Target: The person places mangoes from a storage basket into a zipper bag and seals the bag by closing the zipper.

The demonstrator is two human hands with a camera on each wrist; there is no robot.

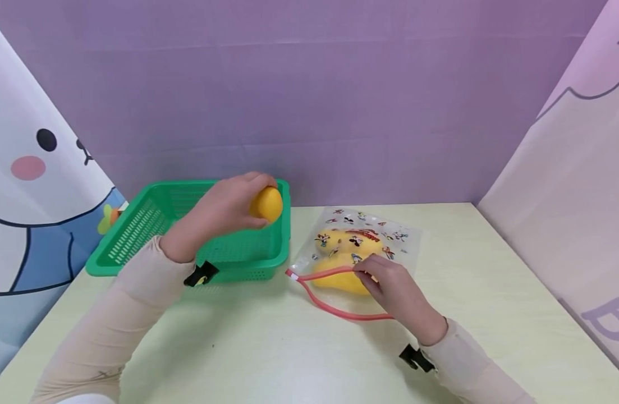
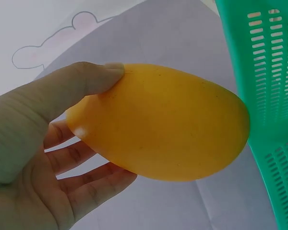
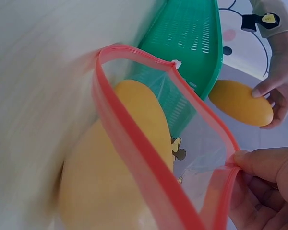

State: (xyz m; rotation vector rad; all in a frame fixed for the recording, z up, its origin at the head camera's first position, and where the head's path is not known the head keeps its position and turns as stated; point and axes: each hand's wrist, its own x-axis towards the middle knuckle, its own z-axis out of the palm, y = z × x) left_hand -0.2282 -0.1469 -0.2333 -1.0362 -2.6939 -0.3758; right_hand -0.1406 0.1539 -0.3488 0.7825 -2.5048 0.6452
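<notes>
My left hand (image 1: 228,203) grips a yellow mango (image 2: 168,124) above the right side of the green basket (image 1: 246,271). Thumb and fingers hold the mango by one end in the left wrist view, with its other end pointing away from the palm. Over on the right, my right hand (image 1: 397,292) pinches the red zip edge of a clear zip bag (image 1: 407,238) printed with small cartoon figures. The bag's mouth gapes in the right wrist view. Yellow mangoes (image 3: 144,110) lie inside the bag; the print and the hand partly cover them in the head view.
The slatted basket stands at the left of the pale table (image 1: 269,359), close beside the bag. A purple cloth backdrop (image 1: 309,112) rises behind the table, and printed cartoon panels (image 1: 21,185) flank it. Black clips (image 1: 201,274) sit on both sleeves.
</notes>
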